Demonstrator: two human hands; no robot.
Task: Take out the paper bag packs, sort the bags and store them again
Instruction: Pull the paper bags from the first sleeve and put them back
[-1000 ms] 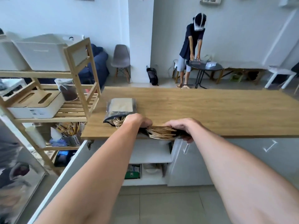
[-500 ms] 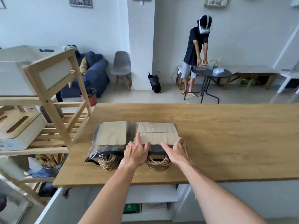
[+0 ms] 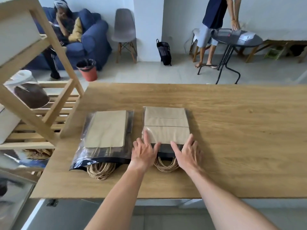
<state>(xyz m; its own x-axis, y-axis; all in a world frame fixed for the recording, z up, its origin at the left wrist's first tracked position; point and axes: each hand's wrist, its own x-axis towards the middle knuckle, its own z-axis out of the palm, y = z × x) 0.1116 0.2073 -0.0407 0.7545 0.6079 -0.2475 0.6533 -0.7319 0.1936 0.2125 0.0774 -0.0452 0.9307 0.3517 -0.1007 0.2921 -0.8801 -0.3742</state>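
Note:
Two packs of brown paper bags in clear plastic sleeves lie side by side on the wooden table (image 3: 232,130). The left pack (image 3: 106,130) lies untouched, its twine handles (image 3: 100,170) sticking out toward me. The right pack (image 3: 166,125) has its twine handles (image 3: 166,165) showing between my hands. My left hand (image 3: 143,152) rests flat on the pack's near left corner, fingers spread. On the near right corner lies my right hand (image 3: 186,154), also flat with fingers apart. Neither hand grips anything.
A wooden shelf rack (image 3: 54,103) stands close to the table's left end, holding a jar (image 3: 28,92) and white boxes. Beyond the table one person stands at a round black table (image 3: 237,39), another sits on a blue sofa (image 3: 89,40). A red bin (image 3: 87,70) sits on the floor.
The right pack was lifted onto the table's near edge, then slid forward next to the left pack. My view has tilted down and moved closer; my hands still press on the pack's near end.

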